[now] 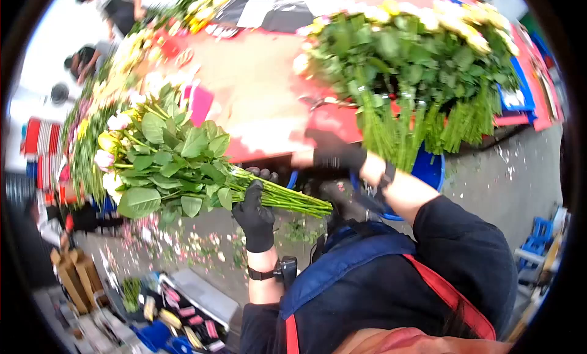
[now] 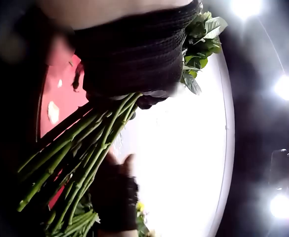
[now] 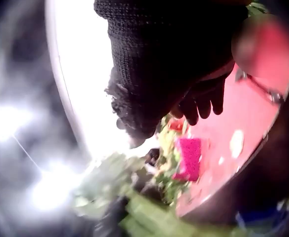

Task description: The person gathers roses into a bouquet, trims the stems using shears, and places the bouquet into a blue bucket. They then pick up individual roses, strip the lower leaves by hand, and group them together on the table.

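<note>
The left hand [image 1: 254,218], in a black glove, grips a bunch of roses [image 1: 183,161] by its green stems [image 2: 87,153]. Pale pink and yellow blooms point left, and the cut stem ends reach right in front of the person's body. Also gloved in black, the right hand [image 1: 337,153] is blurred at the table's near edge, above the stem ends. Its fingers [image 3: 202,106] extend loosely with nothing between them in the right wrist view. Part of the left palm is hidden behind the glove's back in the left wrist view.
A large heap of roses [image 1: 409,54] lies on the red table [image 1: 263,79], stems overhanging its front edge. Beside it is a metal hand tool [image 1: 315,101]. A magenta block [image 1: 200,103] sits behind the held bunch. Below stands a blue bucket [image 1: 433,170]. Petals litter the floor.
</note>
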A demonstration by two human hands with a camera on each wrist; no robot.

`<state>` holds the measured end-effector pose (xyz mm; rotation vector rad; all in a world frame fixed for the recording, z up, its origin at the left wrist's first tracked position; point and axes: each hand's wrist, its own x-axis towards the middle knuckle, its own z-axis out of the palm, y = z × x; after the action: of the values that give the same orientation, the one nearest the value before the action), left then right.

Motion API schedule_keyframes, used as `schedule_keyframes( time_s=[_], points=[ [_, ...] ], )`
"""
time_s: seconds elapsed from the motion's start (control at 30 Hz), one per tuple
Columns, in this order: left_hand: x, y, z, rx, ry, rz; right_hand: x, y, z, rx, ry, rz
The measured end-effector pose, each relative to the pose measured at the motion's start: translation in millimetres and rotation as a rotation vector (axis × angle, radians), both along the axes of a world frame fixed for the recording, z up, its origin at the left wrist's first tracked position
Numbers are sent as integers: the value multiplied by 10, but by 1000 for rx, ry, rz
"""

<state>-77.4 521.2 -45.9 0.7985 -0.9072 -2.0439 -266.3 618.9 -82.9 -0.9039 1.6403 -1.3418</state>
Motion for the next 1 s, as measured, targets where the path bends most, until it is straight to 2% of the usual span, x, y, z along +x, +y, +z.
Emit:
schedule_keyframes(
  time_s=[0.07, 0.1, 0.13, 0.17, 0.2, 0.23, 0.27, 0.3, 0.33, 0.37, 0.43, 0.47, 0.5, 0.57, 0.63, 0.73, 0.77, 0.8, 0.83, 0.87, 0.93, 0.97, 1.0],
  points=[
    [-292, 203, 147, -43, 38, -151, 192, 372, 642, 30, 122, 414],
    [-476, 327, 219, -70, 106, -239, 405, 567, 173, -257, 414, 148],
    [-651, 492, 288, -164, 88, -300, 442, 760, 317, -33, 364, 16],
    [-819, 654, 352, -263, 73, -350, 388, 913, 402, 14, 310, -85],
    [-1024, 725, 346, -109, 244, -508, 301, 1092, 408, -13, 359, -161],
    [-1150, 874, 449, -223, 32, -582, 197, 1269, 360, -43, 406, -227],
    [-1260, 1013, 609, -303, 14, -643, 129, 1463, 325, -133, 453, -349],
    [-1396, 1163, 712, -385, -8, -696, 5, 1719, 641, -154, 369, -427],
    [-1569, 1267, 829, -611, -49, -809, -154, 1980, 737, -182, 445, -532],
    [-1752, 1386, 875, -589, -30, -923, -335, 2273, 779, -209, 519, -631],
    [-2060, 1805, 999, -670, 134, -925, -833, 2918, 838, -244, 519, -749],
    [-2156, 1887, 963, -685, 73, -996, -1106, 3257, 913, -213, 487, -801],
    [-2173, 1967, 883, -651, 7, -1014, -1383, 3608, 1060, -182, 456, -847],
    [-2140, 2158, 680, -552, -83, -1003, -2065, 4257, 1231, -139, 939, -1044],
    [-2013, 2301, 375, -582, -262, -969, -2862, 4973, 1354, -65, 790, -1065],
    [-1721, 2668, 134, -305, -504, -773, -3860, 5680, 1427, -64, 956, -1093],
    [-1629, 2758, -3, -194, -562, -700, -4177, 5853, 1340, -81, 1026, -1093],
    [-1551, 2851, -101, -188, -607, -670, -4511, 5999, 1167, -61, 1046, -1124],
    [-1472, 2946, -190, -178, -650, -634, -4791, 6098, 1012, 64, 1085, -1148],
    [-1430, 3060, -207, -167, -696, -594, -5064, 6156, 831, 41, 1056, -1146],
    [-1515, 3301, -23, -82, -733, -571, -5514, 6200, 440, 82, 942, -1189],
    [-1535, 3388, 50, -42, -747, -566, -5575, 6163, 357, 161, 1013, -1240],
    [-1494, 3435, 34, -76, -742, -556, -5609, 6140, 269, 169, 945, -1252]
  ],
)
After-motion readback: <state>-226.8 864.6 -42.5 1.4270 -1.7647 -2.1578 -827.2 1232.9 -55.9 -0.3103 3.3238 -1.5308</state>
